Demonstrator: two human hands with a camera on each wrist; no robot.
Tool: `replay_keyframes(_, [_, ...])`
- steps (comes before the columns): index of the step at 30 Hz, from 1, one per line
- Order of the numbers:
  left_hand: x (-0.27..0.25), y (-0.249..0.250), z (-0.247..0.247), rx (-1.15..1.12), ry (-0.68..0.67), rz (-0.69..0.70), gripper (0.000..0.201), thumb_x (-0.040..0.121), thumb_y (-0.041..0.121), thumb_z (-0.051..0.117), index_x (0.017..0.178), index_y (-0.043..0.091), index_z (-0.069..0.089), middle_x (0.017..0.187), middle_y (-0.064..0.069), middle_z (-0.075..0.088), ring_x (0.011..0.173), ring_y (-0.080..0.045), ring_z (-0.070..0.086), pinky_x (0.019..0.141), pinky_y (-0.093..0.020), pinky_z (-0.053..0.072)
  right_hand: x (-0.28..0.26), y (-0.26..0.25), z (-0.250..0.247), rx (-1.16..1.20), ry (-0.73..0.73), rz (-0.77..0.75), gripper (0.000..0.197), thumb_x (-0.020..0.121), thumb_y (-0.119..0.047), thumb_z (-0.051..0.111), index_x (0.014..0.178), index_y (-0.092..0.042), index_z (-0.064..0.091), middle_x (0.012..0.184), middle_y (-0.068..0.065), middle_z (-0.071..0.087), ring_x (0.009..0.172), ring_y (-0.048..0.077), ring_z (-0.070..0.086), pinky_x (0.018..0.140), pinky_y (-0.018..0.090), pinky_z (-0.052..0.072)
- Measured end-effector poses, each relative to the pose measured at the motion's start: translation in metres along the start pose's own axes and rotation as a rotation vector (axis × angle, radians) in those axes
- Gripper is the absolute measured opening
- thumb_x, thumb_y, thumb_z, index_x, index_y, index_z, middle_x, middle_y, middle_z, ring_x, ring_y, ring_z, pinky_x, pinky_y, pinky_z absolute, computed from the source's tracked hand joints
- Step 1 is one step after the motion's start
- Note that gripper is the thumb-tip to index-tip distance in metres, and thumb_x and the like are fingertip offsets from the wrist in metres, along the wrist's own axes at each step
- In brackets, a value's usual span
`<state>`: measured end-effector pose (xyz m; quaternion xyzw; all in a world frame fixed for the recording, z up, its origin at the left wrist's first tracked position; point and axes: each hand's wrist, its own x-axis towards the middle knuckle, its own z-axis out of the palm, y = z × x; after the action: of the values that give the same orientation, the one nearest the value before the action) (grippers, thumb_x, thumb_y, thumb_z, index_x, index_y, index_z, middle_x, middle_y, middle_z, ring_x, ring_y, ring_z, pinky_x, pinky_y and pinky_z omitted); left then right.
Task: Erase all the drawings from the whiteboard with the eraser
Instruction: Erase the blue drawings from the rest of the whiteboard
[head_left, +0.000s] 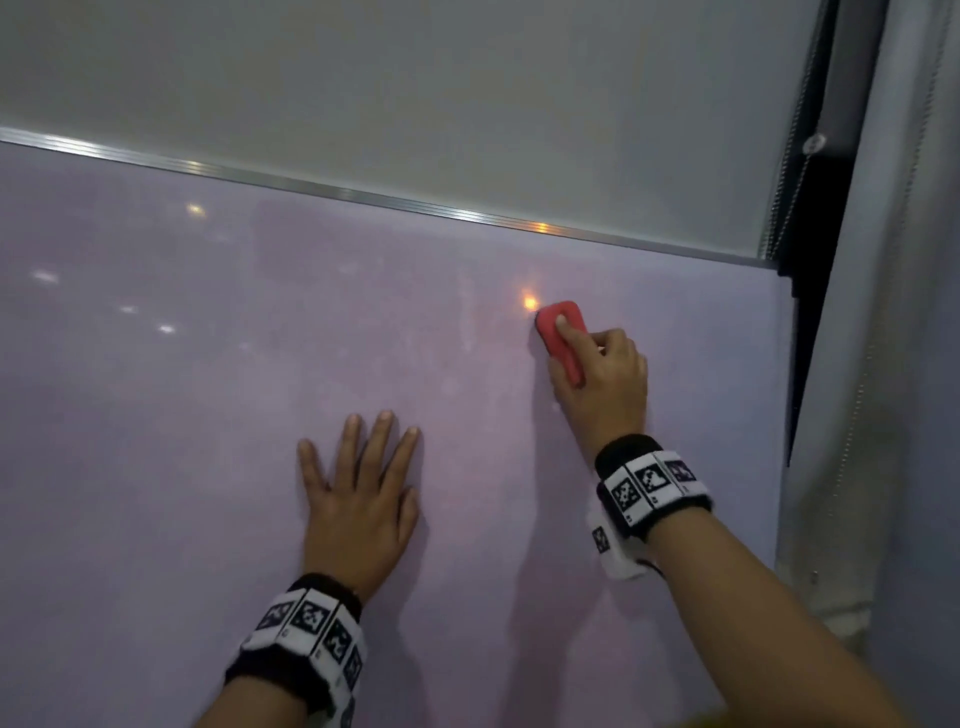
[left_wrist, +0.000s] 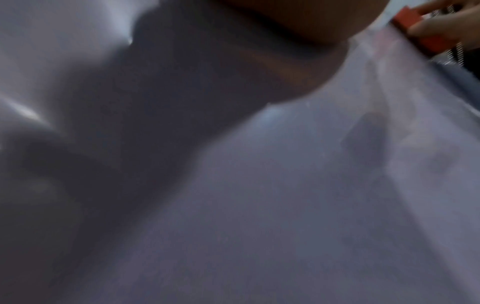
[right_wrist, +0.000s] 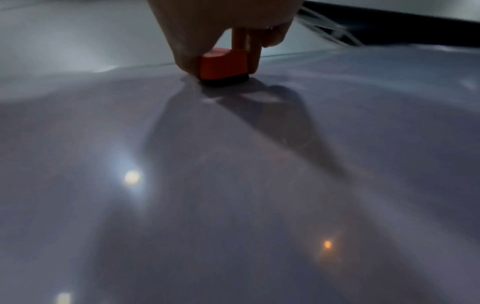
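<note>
Smudged and glossy, the whiteboard (head_left: 208, 395) fills the view below a metal frame (head_left: 363, 200). Right hand (head_left: 602, 384) grips the red eraser (head_left: 561, 338), forefinger on top, pressing it to the board's upper right. Left hand (head_left: 361, 499) lies flat, fingers spread, lower down.

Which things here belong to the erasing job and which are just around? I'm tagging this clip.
Part of the job:
- whiteboard, only faint smears visible
- red eraser, pressed to the board
- right hand, gripping the eraser
- left hand, flat on the board

Just around:
- roller blind above the board
- bead chain
- wrist bands
</note>
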<state>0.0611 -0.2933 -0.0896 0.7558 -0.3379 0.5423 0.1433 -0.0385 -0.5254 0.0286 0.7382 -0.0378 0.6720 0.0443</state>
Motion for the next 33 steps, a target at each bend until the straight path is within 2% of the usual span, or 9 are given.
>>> replay_keyframes(3, [-0.002,0.016,0.009,0.012,-0.007,0.001,0.055,0.098,0.038,0.009,0.15,0.019,0.007,0.158,-0.003,-0.006,0.145,-0.026,-0.002,0.113,-0.056,0.0,0.008,0.033,-0.008,0.009,0.052,0.235,0.04,0.079,-0.025,0.063,0.119,-0.015,0.063,0.088,0.018,0.054,0.077,0.035,0.054,0.071,0.041,0.045])
replay_keyframes(5, [-0.004,0.016,0.008,0.005,0.006,-0.001,0.055,0.098,0.039,0.011,0.15,0.021,0.007,0.158,-0.001,-0.006,0.145,-0.024,-0.002,0.114,-0.054,-0.001,0.0,0.024,-0.005,0.066,0.063,0.255,0.04,0.081,-0.027,0.06,0.12,-0.016,0.062,0.089,0.019,0.054,0.077,0.036,0.054,0.07,0.041,0.048])
replay_keyframes(10, [-0.005,0.018,0.001,0.001,0.004,-0.001,0.06,0.093,0.037,0.025,0.149,0.025,0.008,0.157,0.002,-0.009,0.144,-0.019,-0.01,0.114,-0.048,-0.01,-0.079,0.019,-0.018,0.117,-0.224,-0.186,0.038,0.085,-0.031,0.053,0.122,-0.028,0.05,0.089,0.015,0.059,0.073,0.03,0.053,0.065,0.035,0.046])
replay_keyframes(14, [-0.006,0.018,-0.002,0.015,-0.042,-0.011,0.062,0.093,0.035,0.029,0.15,0.017,0.011,0.155,-0.011,0.016,0.143,-0.017,-0.015,0.113,-0.044,-0.018,-0.148,0.082,-0.065,0.037,-0.586,-0.383,0.035,0.079,-0.029,0.05,0.113,-0.022,0.048,0.084,0.016,0.061,0.066,0.031,0.057,0.059,0.035,0.047])
replay_keyframes(17, [-0.006,0.02,-0.004,0.015,-0.057,-0.011,0.059,0.096,0.035,0.029,0.15,0.017,0.011,0.154,-0.015,0.017,0.141,-0.014,-0.021,0.11,-0.039,-0.025,-0.202,0.127,-0.104,-0.021,-0.91,-0.29,0.036,0.081,-0.028,0.051,0.115,-0.016,0.046,0.085,0.014,0.06,0.07,0.032,0.058,0.06,0.037,0.05])
replay_keyframes(20, [-0.007,0.021,-0.005,0.002,-0.054,-0.019,0.057,0.098,0.035,0.027,0.15,0.019,0.012,0.155,-0.015,0.015,0.139,-0.011,-0.025,0.108,-0.036,-0.028,-0.247,0.155,-0.126,-0.151,-1.388,-0.103,0.044,0.087,-0.017,0.057,0.129,-0.012,0.048,0.112,0.012,0.055,0.101,0.033,0.054,0.085,0.038,0.043])
replay_keyframes(23, [-0.006,0.019,-0.003,-0.026,-0.074,-0.032,0.057,0.098,0.037,0.023,0.15,0.025,0.003,0.155,-0.008,0.009,0.138,-0.009,-0.026,0.109,-0.041,-0.023,-0.285,0.166,-0.131,-0.258,-1.742,0.027,0.043,0.089,-0.018,0.053,0.132,-0.018,0.046,0.124,0.008,0.049,0.115,0.026,0.046,0.095,0.031,0.038])
replay_keyframes(28, [-0.006,0.017,-0.003,0.025,-0.055,-0.033,0.056,0.098,0.036,0.024,0.15,0.021,0.01,0.155,-0.015,0.014,0.139,-0.012,-0.023,0.109,-0.041,-0.021,-0.317,0.165,-0.116,-0.325,-1.88,0.067,0.049,0.085,-0.03,0.062,0.131,-0.026,0.046,0.131,0.002,0.05,0.119,0.023,0.048,0.099,0.032,0.038])
replay_keyframes(33, [-0.005,0.017,-0.004,0.076,0.024,-0.005,0.055,0.098,0.032,0.029,0.149,0.014,0.019,0.151,-0.022,0.023,0.141,-0.034,0.009,0.11,-0.037,-0.023,-0.353,0.173,-0.105,-0.358,-2.002,0.138,0.06,0.089,-0.047,0.055,0.141,-0.023,0.037,0.142,0.006,0.041,0.129,0.024,0.041,0.105,0.033,0.034])
